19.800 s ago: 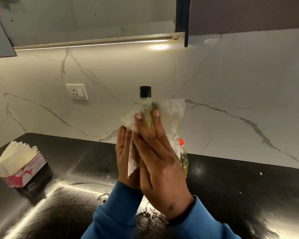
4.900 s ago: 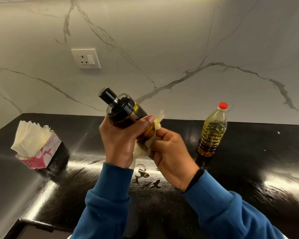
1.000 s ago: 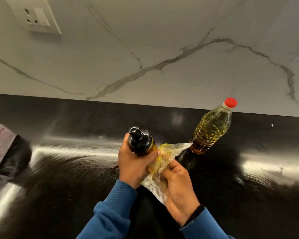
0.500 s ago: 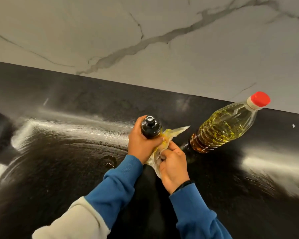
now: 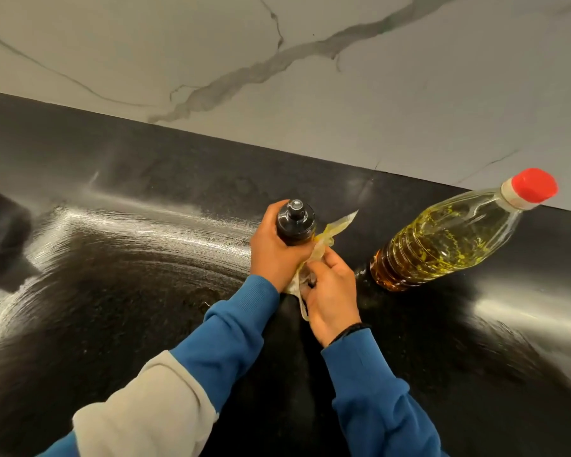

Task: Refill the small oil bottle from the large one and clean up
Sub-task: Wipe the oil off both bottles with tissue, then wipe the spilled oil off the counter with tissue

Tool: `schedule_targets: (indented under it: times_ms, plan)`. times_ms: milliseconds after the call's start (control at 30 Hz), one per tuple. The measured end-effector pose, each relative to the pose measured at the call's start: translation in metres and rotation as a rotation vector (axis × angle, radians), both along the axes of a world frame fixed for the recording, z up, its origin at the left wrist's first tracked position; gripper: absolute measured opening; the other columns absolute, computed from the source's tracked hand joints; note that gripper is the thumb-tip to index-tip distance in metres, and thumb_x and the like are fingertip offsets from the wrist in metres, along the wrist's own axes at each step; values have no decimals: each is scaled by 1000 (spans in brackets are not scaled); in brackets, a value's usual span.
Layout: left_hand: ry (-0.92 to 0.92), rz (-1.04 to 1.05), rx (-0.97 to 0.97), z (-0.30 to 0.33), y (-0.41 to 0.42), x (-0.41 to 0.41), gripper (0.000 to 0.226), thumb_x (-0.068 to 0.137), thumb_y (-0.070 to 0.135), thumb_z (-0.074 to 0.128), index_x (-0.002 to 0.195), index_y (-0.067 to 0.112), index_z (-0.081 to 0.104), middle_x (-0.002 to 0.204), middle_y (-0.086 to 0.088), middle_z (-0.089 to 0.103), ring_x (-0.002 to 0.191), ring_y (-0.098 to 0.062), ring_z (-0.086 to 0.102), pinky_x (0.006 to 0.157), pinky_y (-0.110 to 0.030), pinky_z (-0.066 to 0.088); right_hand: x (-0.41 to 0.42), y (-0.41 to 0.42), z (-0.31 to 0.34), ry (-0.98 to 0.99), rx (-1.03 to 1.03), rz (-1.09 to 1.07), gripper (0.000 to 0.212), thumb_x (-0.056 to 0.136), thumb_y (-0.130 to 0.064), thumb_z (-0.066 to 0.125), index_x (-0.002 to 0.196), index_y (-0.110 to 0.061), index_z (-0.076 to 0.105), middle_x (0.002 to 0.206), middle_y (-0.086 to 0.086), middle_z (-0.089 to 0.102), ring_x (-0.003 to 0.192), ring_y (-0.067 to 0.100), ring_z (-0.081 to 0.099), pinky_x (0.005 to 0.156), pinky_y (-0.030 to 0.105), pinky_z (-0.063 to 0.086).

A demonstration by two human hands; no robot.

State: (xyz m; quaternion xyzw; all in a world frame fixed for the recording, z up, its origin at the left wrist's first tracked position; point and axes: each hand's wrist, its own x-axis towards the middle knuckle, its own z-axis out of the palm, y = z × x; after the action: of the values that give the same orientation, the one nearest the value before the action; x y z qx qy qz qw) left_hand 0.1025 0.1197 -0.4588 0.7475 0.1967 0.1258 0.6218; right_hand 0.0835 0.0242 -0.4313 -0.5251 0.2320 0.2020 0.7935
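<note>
Near the middle of the frame we see the left hand (image 5: 274,250) curled round the small oil bottle (image 5: 295,222), whose black cap faces us, while the right hand (image 5: 330,291) just below and right of it pinches an oil-stained tissue (image 5: 323,240) against the bottle's side. The large oil bottle (image 5: 449,239) with its red cap (image 5: 534,186) stands at the right of the frame on the black countertop (image 5: 129,291), near the hands but apart from them, before the marble wall (image 5: 310,77).
</note>
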Motion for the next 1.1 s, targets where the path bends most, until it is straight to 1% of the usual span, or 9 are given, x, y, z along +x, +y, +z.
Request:
schedule_targets:
  times_ms: [100, 233, 367, 467, 600, 733, 833, 967, 1100]
  plan:
    - [4, -18, 13, 1, -1, 1, 70, 64, 13, 94, 124, 26, 61, 112, 7, 72, 105, -7, 69, 96, -34, 57, 2, -1, -1, 20, -9, -10, 36, 96, 7, 45, 115, -11, 70, 113, 24, 69, 102, 33, 66, 100, 55, 51]
    - [47, -36, 0, 3, 0, -1, 85, 66, 15, 94, 141, 25, 55, 118, 10, 69, 108, 3, 65, 99, -24, 53, 1, -2, 1, 43, -24, -39, 37, 96, 7, 48, 119, -12, 68, 108, 15, 74, 107, 33, 69, 97, 51, 54]
    - [110, -55, -8, 5, 5, -12, 109, 65, 26, 94, 156, 23, 35, 148, 0, 56, 133, -10, 54, 113, -31, 44, -3, -4, 2, 60, -41, -51, 37, 96, 7, 49, 123, -12, 66, 108, 13, 74, 102, 28, 71, 92, 46, 57]
    - [144, -42, -17, 9, 6, -33, 105, 70, 21, 93, 157, 21, 34, 155, -1, 48, 140, -8, 45, 112, -23, 37, -12, -6, 3, 77, -36, -62, 34, 94, 8, 52, 118, -10, 68, 106, 13, 74, 97, 24, 73, 79, 37, 60]
    - [104, -19, -85, 18, 4, -74, 82, 77, 15, 88, 148, 20, 49, 144, 5, 57, 132, -2, 52, 108, -18, 41, -31, -9, 7, 98, -25, -52, 29, 89, 8, 60, 110, -9, 72, 104, 17, 73, 95, 27, 72, 79, 38, 60]
    - [67, -52, -124, 30, -2, -110, 55, 83, 8, 82, 130, 28, 63, 125, 14, 67, 119, -3, 63, 102, -26, 53, -58, -15, 11, 98, -45, -4, 34, 86, 17, 52, 107, -2, 71, 98, 21, 71, 85, 25, 71, 71, 35, 60]
    - [34, -110, -97, 38, -14, -137, 44, 85, 7, 80, 123, 28, 69, 113, 12, 73, 108, -2, 68, 96, -24, 56, -84, -20, 20, 38, -105, 9, 27, 85, 14, 53, 92, -2, 74, 106, 33, 67, 93, 38, 66, 93, 56, 55]
    - [2, -137, -61, 43, -30, -160, 38, 85, 6, 79, 119, 22, 73, 112, 10, 75, 107, -4, 69, 98, -31, 56, -108, -33, 39, 29, -153, 3, 33, 87, 14, 50, 82, -6, 76, 103, 31, 68, 106, 48, 63, 97, 59, 50]
    - [-56, -141, -49, 62, -50, -170, 51, 84, 0, 77, 123, 31, 67, 109, 10, 72, 104, 0, 67, 92, -18, 54, -126, -60, 69, -30, -82, 9, 25, 83, 12, 48, 84, 3, 71, 93, 31, 66, 86, 37, 67, 86, 46, 56]
